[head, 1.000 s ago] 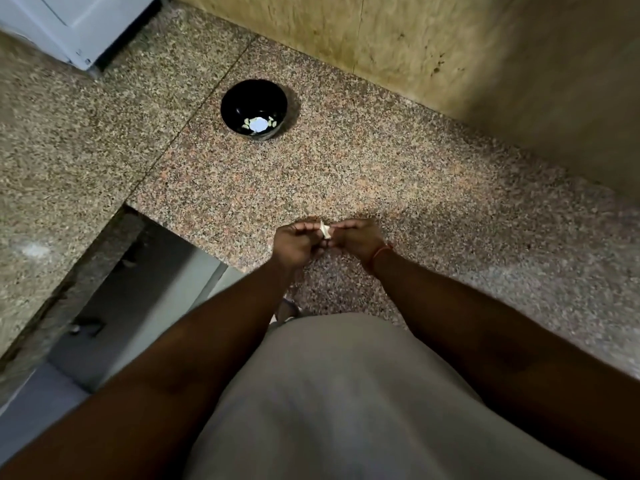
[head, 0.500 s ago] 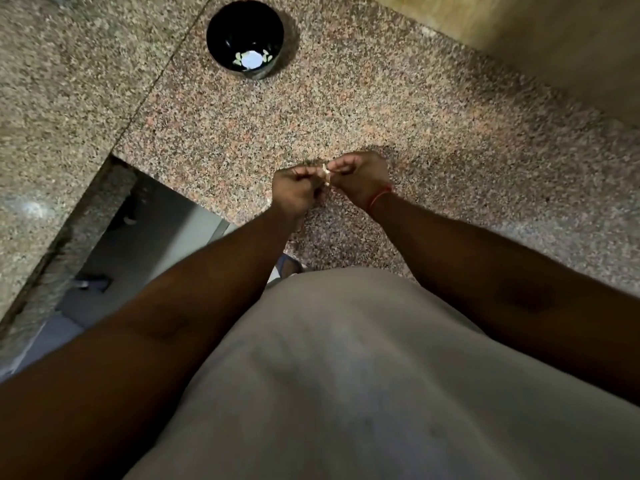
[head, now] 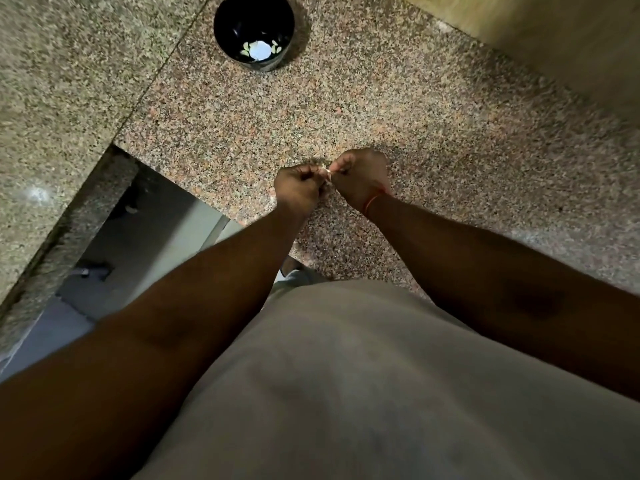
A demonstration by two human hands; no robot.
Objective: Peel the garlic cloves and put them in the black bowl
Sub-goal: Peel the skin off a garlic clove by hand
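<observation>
A small pale garlic clove (head: pixel 326 172) is pinched between my two hands above the speckled granite counter (head: pixel 398 109). My left hand (head: pixel 299 188) curls round it from the left. From the right, my right hand (head: pixel 360 180), with a red thread at the wrist, pinches its skin with thumb and fingertips. Most of the clove is hidden by the fingers. The black bowl (head: pixel 225 27) stands far back on the counter, at the top of the view, with several peeled cloves on its bottom.
The counter's edge runs diagonally at the left, with a dark gap (head: pixel 138 237) and floor below it. A yellowish wall (head: pixel 554 39) rises at the back right. My light shirt fills the lower view.
The view has tilted down, so the bowl now sits at the top edge. My hands stay together on the clove, fingers shifting slightly as they work at its skin.
</observation>
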